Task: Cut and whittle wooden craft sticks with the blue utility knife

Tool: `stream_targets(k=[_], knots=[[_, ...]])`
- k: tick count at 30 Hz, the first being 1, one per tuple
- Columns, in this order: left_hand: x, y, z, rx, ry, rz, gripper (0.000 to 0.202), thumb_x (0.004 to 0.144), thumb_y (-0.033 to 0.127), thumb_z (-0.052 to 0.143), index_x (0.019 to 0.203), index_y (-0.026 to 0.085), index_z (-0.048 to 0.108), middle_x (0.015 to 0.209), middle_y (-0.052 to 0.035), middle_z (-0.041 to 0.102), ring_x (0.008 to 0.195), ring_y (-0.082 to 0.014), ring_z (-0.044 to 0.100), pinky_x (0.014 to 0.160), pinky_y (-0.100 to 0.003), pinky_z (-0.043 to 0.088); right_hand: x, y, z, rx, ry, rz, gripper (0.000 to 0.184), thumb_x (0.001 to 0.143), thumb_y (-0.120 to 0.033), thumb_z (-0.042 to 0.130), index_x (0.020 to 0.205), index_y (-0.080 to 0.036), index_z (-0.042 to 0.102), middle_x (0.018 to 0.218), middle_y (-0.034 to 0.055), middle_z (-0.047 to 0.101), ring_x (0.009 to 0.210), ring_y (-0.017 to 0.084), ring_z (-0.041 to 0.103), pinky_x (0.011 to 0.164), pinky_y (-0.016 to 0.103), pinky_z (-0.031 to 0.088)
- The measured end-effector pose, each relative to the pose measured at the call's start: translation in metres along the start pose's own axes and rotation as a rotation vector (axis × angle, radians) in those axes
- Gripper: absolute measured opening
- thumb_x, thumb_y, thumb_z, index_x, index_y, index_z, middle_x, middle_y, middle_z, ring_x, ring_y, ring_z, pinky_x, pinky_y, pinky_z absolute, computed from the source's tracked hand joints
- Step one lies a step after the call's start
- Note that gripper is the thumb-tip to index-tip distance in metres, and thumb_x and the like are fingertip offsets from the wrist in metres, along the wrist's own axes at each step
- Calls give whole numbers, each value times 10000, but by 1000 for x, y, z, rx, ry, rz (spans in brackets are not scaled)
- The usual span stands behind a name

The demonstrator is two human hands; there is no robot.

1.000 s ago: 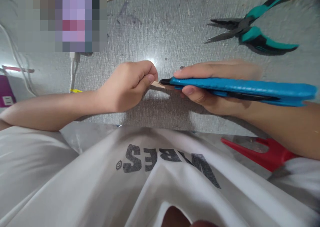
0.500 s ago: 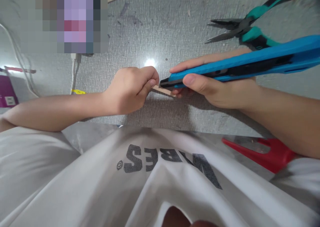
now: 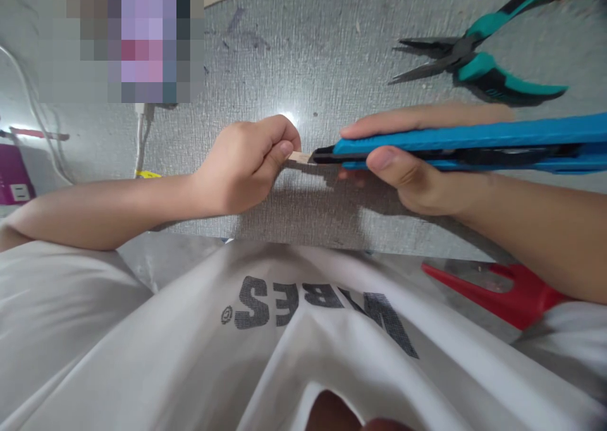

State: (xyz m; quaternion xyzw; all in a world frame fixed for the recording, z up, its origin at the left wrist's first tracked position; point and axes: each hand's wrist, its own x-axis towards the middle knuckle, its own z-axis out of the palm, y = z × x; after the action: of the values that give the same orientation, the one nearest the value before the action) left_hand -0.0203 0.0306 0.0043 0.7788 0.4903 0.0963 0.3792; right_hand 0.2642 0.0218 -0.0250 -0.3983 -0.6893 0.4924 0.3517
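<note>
My left hand is closed in a pinch on a thin, pale wooden stick, whose short free end points right. A blue utility knife with a black nose lies in the closed grip of my right hand, thumb along its near side. The knife's dark tip meets the stick's free end, or overlaps it; I cannot make out the blade's edge. Most of the stick is hidden inside my left fist.
Long-nose pliers with teal handles lie with jaws apart on the grey textured table. A white cable, a purple box and a blurred-out patch are at left. Something red stands by the near edge at right.
The knife has shifted right and lies more level, its rear end lower. My right hand moved right with it. Less of the stick shows, and my left hand hardly moved.
</note>
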Motion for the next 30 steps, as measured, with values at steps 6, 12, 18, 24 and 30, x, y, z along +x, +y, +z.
stream_targets(k=[6,12,18,24,30], knots=[[-1,-1,0,-33,5,4,293,1113,255,447,1058,199,730,760,-3,640,695,-173,568,718,-355,438,-3,-1,-1,-128,-14,45,356,1118,-698,777,1342,-465,926,1043,-24,937,907,246,903,944,423,764],[-1,-1,0,-16,11,6,274,1121,245,466,1053,219,731,745,1,646,719,-187,620,735,-362,480,-2,-5,-2,-187,-13,15,354,1123,-690,770,1330,-453,930,1079,7,936,1039,292,917,1034,476,756],[0,-3,2,-14,25,19,301,1120,268,462,1057,216,751,753,-6,657,741,-196,651,755,-367,508,1,-6,-3,-195,-35,6,403,1109,-740,758,1299,-435,942,1040,6,935,986,287,916,961,458,761],[0,-3,1,-7,5,16,271,1121,240,476,1051,218,736,793,-17,699,738,-192,631,745,-367,493,4,1,-10,-55,-181,-7,366,1105,-680,800,1343,-442,944,1027,-3,939,854,244,891,813,370,740],[1,-2,-2,-18,6,11,283,1106,229,473,1051,202,749,765,-15,669,727,-191,618,734,-362,487,2,-2,-8,-71,-124,-29,284,1117,-640,797,1293,-474,945,1029,-24,941,831,229,889,822,365,750]])
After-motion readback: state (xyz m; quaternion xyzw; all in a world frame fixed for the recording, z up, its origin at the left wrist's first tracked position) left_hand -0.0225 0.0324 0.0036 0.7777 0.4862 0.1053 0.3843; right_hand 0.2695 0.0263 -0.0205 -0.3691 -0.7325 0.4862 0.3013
